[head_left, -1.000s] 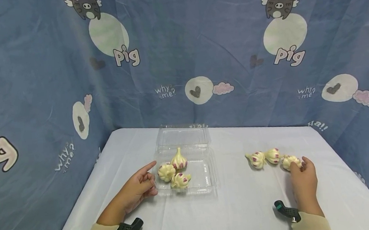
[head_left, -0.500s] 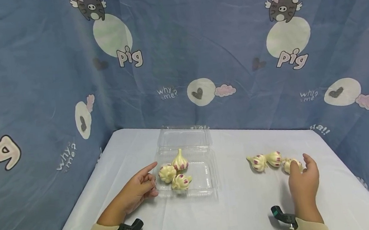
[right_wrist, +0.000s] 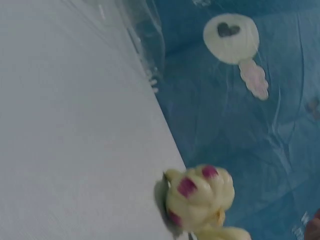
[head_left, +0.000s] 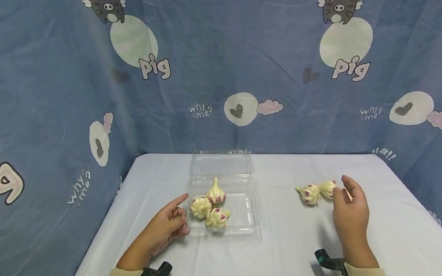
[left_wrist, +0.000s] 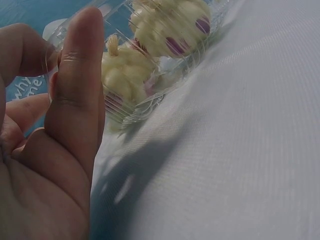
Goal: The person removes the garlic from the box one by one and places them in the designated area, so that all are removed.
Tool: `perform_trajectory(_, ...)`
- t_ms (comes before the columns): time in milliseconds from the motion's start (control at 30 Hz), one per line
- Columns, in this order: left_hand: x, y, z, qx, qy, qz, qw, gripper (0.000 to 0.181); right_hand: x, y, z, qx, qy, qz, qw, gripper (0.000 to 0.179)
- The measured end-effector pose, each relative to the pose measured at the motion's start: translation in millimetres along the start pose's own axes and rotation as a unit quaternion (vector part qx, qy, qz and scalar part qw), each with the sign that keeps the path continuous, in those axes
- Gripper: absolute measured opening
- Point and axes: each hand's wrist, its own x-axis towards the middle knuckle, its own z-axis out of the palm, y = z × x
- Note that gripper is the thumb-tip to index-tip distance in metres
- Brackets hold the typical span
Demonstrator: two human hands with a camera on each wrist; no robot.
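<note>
My left hand (head_left: 163, 228) is at the left side of a clear plastic clamshell container (head_left: 245, 222), its lid tipped back. In the left wrist view, the container's edge sits between the thumb and fingers. Three garlic bulbs (head_left: 216, 194), cream with purple patches, lie in the container's left half. To the right, my right hand (head_left: 352, 218) hovers over the table, thumb and forefinger apart, beside a garlic bulb (head_left: 326, 188). Another bulb (head_left: 310, 194) touches that one on its left. A third loose bulb cannot be seen; the hand covers its place.
A white cloth covers the table (head_left: 280, 256). Blue printed fabric (head_left: 277, 61) hangs behind it and along the left. A black wrist camera (head_left: 330, 260) juts from the right sleeve, and another camera (head_left: 154, 275) from the left.
My right hand has come off the rightmost bulb and moved left, towards the middle one, now screening the rightmost from the head view. The left hand and container have stayed put.
</note>
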Motion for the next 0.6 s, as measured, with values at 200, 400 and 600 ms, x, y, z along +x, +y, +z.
perform_trajectory(200,-0.2,-0.2,0.3,-0.001,0.002,0.0,1.0,0.078,-10.9,-4.2,16.1,0.02,-0.063,-0.035,0.9972,0.045)
perform_trajectory(400,-0.6,1.4,1.5,0.003,0.007,-0.003,1.0,0.078,-19.5,-5.2,31.8,0.002,-0.118,-0.065,0.9908,0.045)
perform_trajectory(600,0.6,1.3,1.8,0.003,0.008,-0.005,1.0,0.077,-25.3,-6.8,41.1,-0.028,-0.189,-0.056,0.98,0.047)
